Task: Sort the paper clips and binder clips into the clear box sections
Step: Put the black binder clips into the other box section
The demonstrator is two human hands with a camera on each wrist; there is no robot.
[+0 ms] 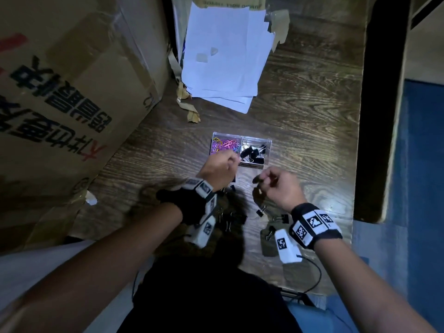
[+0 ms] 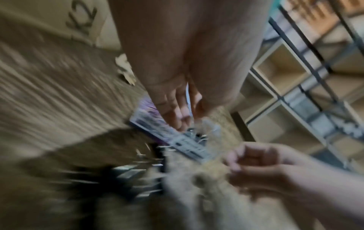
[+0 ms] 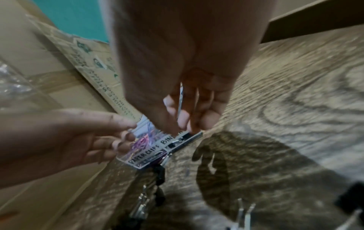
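**Both hands hover at the near edge of the clear box**

The clear box (image 1: 242,149) sits on the wooden desk (image 1: 312,116), coloured paper clips (image 1: 223,144) in its left section, black binder clips (image 1: 254,153) in its right. The left hand (image 1: 219,168) hangs over the paper-clip section, fingers curled; whether it holds anything cannot be told. The right hand (image 1: 280,186) is just in front of the box, fingertips pinched together. Loose binder clips (image 1: 262,210) lie on the desk between the wrists. Stacked white paper (image 1: 223,56) lies beyond the box
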